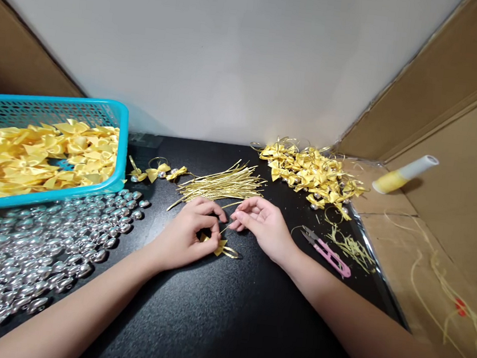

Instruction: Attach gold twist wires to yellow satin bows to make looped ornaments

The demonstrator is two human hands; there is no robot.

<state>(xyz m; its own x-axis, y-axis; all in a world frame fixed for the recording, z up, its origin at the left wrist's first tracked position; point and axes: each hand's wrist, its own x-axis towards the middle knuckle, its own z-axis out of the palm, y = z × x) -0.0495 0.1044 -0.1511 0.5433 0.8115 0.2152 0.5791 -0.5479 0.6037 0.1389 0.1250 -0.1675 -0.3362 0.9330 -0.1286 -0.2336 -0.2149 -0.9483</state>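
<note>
Near the middle of the black table, my left hand (191, 234) is closed at the fingertips on a gold bow (221, 247), whose ribbon loop points right along the table. My right hand (262, 225) is just to the right, thumb and fingers pinched on a thin gold cord (228, 225) that runs between both hands. The bow is partly hidden under my left fingers. Right behind the hands lies a pile of cut gold cords (225, 183).
At left are a blue basket (123, 148) of yellow bows and many silver beads (49, 255). Finished-looking bows with beads (308, 172) are heaped back right. Pink snips (328, 254), cord scraps (351, 246) and a white-yellow tube (405, 174) are at right.
</note>
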